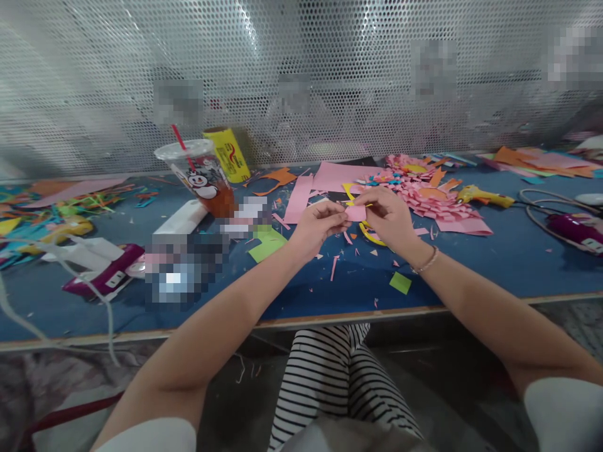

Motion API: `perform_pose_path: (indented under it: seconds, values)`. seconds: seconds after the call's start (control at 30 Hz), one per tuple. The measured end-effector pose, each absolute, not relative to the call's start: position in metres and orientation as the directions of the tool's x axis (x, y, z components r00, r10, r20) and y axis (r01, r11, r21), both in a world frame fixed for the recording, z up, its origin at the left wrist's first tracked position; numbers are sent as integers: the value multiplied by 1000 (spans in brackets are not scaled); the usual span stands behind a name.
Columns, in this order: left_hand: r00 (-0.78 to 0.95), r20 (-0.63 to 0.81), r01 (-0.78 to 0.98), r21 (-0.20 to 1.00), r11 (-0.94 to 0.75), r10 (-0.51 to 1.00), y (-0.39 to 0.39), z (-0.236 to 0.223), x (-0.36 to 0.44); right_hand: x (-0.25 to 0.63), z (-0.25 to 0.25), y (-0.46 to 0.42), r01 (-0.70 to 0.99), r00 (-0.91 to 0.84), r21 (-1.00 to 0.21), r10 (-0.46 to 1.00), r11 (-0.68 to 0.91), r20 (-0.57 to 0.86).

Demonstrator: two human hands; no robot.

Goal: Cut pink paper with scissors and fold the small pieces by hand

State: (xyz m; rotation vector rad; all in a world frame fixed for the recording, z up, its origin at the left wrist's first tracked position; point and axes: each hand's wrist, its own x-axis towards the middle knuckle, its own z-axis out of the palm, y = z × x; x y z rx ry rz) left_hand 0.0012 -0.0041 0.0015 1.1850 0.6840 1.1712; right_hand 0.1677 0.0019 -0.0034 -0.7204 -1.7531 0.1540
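Observation:
Between my two hands is a small piece of pink paper (355, 214), held above the blue table. My left hand (320, 227) pinches its left end with thumb and fingers. At the other end, my right hand (389, 216) grips the paper the same way. Yellow scissors handles (372, 235) show partly under and behind my right hand. Larger pink paper sheets (298, 199) lie just beyond my left hand. Fringed pink paper flowers (431, 198) rest behind my right hand. A green paper piece (267, 243) lies left of my left hand.
A plastic drink cup (200, 179) with a red straw stands at the left, beside a yellow can (228, 156). A yellow glue gun (485, 196) lies at the right. Purple power strips (106, 271) with cords lie at both sides. A perforated metal panel (330, 37) rises behind the table (292, 295).

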Motion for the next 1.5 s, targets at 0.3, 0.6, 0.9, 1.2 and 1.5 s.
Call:
perform_pose_path:
  seconds: [0.3,0.6,0.9,1.2,1.5]
  values:
    - [240,275,-223,949,-223,931,-7,4,3,168,-1,-2,396,-166,-381,474,835,865]
    - [280,324,-224,937,-267,904,-14,8,4,171,-1,-8,441,-229,-325,454,837,861]
    - [321,183,-378,924,-51,929,-16,9,4,176,-1,-11,443,-290,-223,374,868,881]
    - [485,-26,-407,878,251,874,-15,11,1,180,-5,-4,408,-287,-184,317,894,904]
    - [555,-18,-423,855,301,832,-17,14,1,179,0,-6,447,-347,92,78,890,935]
